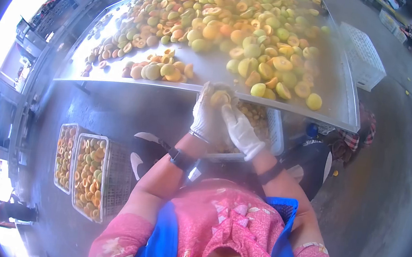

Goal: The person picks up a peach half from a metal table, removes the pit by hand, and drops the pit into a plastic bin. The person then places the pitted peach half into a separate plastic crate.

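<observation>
Both of my hands wear white gloves and meet at the near edge of the metal table (134,83). My left hand (209,113) is closed around a yellow peach (219,98), its glove stained near the fingertips. Against the same fruit, from the right, press the fingers of my right hand (241,132), held close together. Blur hides whether a small tool is between them. Just beyond lie a cluster of peach halves (159,69) and a large pile of whole and halved peaches (257,47). Below my hands stands a pale crate (278,132) holding small brownish pieces.
Two crates of halved peaches (89,176) stand on the floor at left. A white crate (361,57) is beside the table's right side. Someone in a checked sleeve (368,130) is close by the table's right corner. Another person (13,211) shows at far left.
</observation>
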`<control>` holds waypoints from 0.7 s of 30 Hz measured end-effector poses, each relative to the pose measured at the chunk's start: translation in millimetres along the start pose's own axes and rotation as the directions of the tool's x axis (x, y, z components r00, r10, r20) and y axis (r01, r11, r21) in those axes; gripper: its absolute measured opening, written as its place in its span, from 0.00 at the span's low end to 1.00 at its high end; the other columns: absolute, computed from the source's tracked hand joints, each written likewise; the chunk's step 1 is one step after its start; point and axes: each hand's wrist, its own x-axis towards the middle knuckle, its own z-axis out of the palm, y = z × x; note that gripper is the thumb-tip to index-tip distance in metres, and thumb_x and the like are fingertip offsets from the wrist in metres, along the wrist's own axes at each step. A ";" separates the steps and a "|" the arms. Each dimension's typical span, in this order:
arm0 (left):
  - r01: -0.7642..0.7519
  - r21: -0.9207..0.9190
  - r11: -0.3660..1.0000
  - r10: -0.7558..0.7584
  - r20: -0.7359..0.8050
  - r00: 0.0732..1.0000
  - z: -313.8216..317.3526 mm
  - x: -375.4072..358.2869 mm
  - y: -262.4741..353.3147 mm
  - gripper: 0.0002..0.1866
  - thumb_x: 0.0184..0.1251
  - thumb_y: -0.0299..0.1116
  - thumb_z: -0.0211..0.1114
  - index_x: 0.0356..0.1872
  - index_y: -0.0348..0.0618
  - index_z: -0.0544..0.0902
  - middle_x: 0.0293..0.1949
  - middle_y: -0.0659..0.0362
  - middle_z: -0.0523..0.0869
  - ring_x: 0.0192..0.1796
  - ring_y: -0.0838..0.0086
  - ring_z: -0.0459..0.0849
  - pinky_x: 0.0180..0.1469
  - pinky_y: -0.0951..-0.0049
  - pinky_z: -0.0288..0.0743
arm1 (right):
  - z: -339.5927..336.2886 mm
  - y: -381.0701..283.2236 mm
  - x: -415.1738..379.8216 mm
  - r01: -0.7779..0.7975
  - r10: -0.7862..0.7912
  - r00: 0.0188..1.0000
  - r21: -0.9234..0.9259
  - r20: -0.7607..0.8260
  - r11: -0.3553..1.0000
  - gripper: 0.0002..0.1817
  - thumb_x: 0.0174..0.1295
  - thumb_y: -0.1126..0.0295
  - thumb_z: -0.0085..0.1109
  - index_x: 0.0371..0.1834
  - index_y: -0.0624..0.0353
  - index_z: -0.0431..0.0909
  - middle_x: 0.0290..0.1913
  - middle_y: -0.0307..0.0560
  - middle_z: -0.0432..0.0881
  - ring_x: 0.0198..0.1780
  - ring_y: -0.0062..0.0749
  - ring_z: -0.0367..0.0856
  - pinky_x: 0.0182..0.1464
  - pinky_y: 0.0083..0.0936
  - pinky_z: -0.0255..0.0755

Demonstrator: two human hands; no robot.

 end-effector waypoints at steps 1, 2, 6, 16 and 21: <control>0.014 -0.018 1.000 -0.014 -0.006 1.000 0.2 -1.0 0.1 0.19 0.77 0.47 0.54 0.45 0.38 0.80 0.42 0.51 0.84 0.46 0.62 0.84 0.55 0.57 0.81 | -0.7 -1.4 -0.7 -0.008 0.007 1.000 -0.041 -0.015 0.999 0.27 0.75 0.47 0.47 0.52 0.63 0.79 0.36 0.45 0.83 0.34 0.27 0.77 0.37 0.27 0.74; 0.028 -0.035 0.999 -0.028 -0.013 1.000 0.0 -1.2 0.3 0.19 0.77 0.47 0.54 0.45 0.38 0.80 0.41 0.52 0.84 0.45 0.62 0.84 0.55 0.57 0.81 | -1.1 0.8 0.3 -0.008 0.008 1.000 -0.040 -0.017 0.999 0.27 0.75 0.47 0.47 0.52 0.63 0.79 0.36 0.45 0.83 0.34 0.27 0.77 0.37 0.27 0.74; -0.018 0.010 1.000 0.018 0.007 1.000 -9.0 2.5 -4.0 0.19 0.78 0.47 0.53 0.44 0.38 0.80 0.42 0.52 0.84 0.46 0.63 0.84 0.55 0.58 0.82 | 3.3 22.1 6.7 0.107 -0.108 0.994 -0.087 -0.008 0.990 0.27 0.76 0.47 0.47 0.54 0.63 0.79 0.39 0.46 0.84 0.37 0.30 0.79 0.42 0.30 0.74; 0.011 0.321 0.947 0.012 -0.070 0.997 -12.3 9.1 12.6 0.23 0.76 0.51 0.57 0.41 0.36 0.81 0.36 0.51 0.86 0.35 0.65 0.85 0.42 0.63 0.83 | 6.9 11.8 -4.8 -0.220 0.185 0.968 0.226 0.167 0.949 0.23 0.74 0.44 0.46 0.42 0.53 0.74 0.18 0.34 0.67 0.11 0.21 0.60 0.13 0.23 0.55; -0.207 0.712 0.672 0.272 0.023 0.962 -10.0 2.1 7.0 0.24 0.75 0.53 0.57 0.37 0.37 0.82 0.32 0.55 0.85 0.33 0.69 0.85 0.38 0.67 0.82 | 6.7 25.5 -4.7 -0.286 0.149 0.927 0.395 0.343 0.873 0.23 0.73 0.40 0.45 0.33 0.48 0.67 0.13 0.30 0.59 0.08 0.20 0.52 0.10 0.24 0.47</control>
